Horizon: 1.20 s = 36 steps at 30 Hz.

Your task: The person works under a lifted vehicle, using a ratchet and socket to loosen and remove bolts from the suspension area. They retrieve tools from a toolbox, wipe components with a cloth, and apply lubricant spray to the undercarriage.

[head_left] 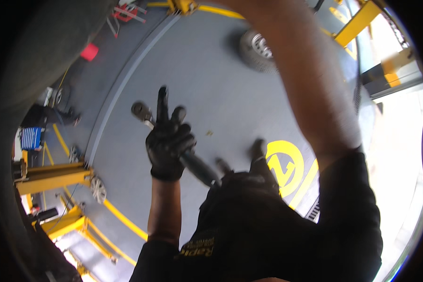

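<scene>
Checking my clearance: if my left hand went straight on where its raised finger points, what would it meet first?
Past grey floor, your left hand lines up with the pale floor strip first; but it seems held above the floor, so the way may be free.

Room to pass lies between the ratchet and raised right forearm; a bulky dark shape blocks the upper left.
</scene>
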Tool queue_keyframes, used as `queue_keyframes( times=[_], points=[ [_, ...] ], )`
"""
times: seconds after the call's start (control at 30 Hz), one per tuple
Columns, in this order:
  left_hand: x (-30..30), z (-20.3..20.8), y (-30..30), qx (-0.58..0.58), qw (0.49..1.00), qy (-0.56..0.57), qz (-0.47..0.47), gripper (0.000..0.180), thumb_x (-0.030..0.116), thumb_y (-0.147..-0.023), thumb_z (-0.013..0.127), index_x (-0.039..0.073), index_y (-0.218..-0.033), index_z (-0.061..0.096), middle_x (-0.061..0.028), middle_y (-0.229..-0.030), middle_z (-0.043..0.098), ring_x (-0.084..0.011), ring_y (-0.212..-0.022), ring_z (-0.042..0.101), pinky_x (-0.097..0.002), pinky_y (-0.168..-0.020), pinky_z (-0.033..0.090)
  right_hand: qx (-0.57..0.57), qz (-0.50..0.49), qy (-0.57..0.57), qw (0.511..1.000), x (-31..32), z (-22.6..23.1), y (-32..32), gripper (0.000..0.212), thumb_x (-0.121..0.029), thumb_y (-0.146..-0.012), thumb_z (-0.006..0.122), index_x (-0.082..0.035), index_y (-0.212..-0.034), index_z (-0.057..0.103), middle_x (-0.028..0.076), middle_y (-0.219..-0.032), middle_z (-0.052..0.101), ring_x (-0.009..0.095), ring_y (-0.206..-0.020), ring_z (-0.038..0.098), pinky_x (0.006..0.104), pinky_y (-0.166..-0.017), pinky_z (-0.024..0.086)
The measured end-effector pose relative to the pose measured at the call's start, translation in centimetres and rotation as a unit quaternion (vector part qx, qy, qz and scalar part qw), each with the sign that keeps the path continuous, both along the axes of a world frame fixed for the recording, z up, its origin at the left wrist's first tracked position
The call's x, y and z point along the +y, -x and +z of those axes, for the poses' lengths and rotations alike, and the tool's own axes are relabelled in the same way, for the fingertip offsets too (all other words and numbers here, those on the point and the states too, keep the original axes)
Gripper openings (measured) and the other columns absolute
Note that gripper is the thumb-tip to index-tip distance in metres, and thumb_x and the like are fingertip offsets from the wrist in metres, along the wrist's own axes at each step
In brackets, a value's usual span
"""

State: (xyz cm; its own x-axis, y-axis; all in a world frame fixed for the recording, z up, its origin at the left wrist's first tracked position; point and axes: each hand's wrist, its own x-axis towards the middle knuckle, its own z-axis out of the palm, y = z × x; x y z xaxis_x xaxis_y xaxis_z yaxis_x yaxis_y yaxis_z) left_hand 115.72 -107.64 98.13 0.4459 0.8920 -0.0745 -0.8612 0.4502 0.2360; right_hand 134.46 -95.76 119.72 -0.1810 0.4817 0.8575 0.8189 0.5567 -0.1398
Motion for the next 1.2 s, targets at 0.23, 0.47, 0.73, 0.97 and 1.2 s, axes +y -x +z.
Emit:
queue_keyframes(
  times=[0.23,0.47,0.73,0.97,1.2],
  points=[
    [1.0,-1.5,-0.8,-0.046,0.999,-0.025,0.007,0.065,-0.004,-0.091,0.047,0.018,-0.152,0.046,-0.0067,-0.1,0.051,-0.0069,-0.051,0.042,-0.0221,-0.045,0.045,0.068,0.077,-0.049,0.994,-0.9,0.5,0.5,0.023,-0.026,-0.097,0.065,-0.005,-0.088,0.07,0.014,-0.064,0.065,0.038,-0.065,0.069,0.0452,-0.059,0.055],
    [1.6,-2.4,-0.2,-0.086,0.995,0.019,-0.041,0.014,-0.002,-0.093,0.047,-0.002,-0.107,0.05,-0.0029,-0.069,0.05,-0.0101,-0.05,0.044,-0.0241,-0.047,0.044,0.057,0.066,-0.066,0.994,0.0,0.8,1.7,0.03,-0.032,-0.093,0.068,-0.003,-0.095,0.066,0.014,-0.071,0.067,0.038,-0.068,0.069,0.0455,-0.059,0.055],
    [1.7,-2.7,-0.7,-0.11,0.992,-0.045,-0.047,0.061,-0.003,-0.094,0.045,0.015,-0.152,0.046,-0.0125,-0.107,0.056,-0.0098,-0.053,0.048,-0.0252,-0.049,0.048,0.035,0.064,0.074,0.995,-0.7,1.1,2.5,0.033,-0.034,-0.093,0.069,-0.001,-0.096,0.068,0.014,-0.071,0.071,0.038,-0.069,0.071,0.0471,-0.063,0.056],
    [1.9,-2.5,-0.9,-0.112,0.99,-0.06,-0.056,0.076,-0.005,-0.094,0.045,0.025,-0.162,0.032,-0.0113,-0.105,0.055,-0.0086,-0.052,0.046,-0.0232,-0.048,0.047,0.024,0.054,0.087,0.994,-0.8,0.9,3.5,0.027,-0.027,-0.094,0.064,-0.001,-0.094,0.069,0.016,-0.079,0.069,0.036,-0.072,0.071,0.047,-0.064,0.056],
    [1.8,-2.2,-2.2,-0.114,0.992,-0.019,-0.04,0.075,-0.008,-0.091,0.046,0.024,-0.158,0.039,-0.0113,-0.109,0.057,-0.0058,-0.054,0.043,-0.0204,-0.047,0.045,-0.199,-0.07,-0.008,0.977,-0.8,1.1,4.8,0.014,-0.006,-0.083,0.065,-0.003,-0.097,0.063,0.012,-0.088,0.066,0.028,-0.082,0.068,0.0392,-0.071,0.057]
  ],
)
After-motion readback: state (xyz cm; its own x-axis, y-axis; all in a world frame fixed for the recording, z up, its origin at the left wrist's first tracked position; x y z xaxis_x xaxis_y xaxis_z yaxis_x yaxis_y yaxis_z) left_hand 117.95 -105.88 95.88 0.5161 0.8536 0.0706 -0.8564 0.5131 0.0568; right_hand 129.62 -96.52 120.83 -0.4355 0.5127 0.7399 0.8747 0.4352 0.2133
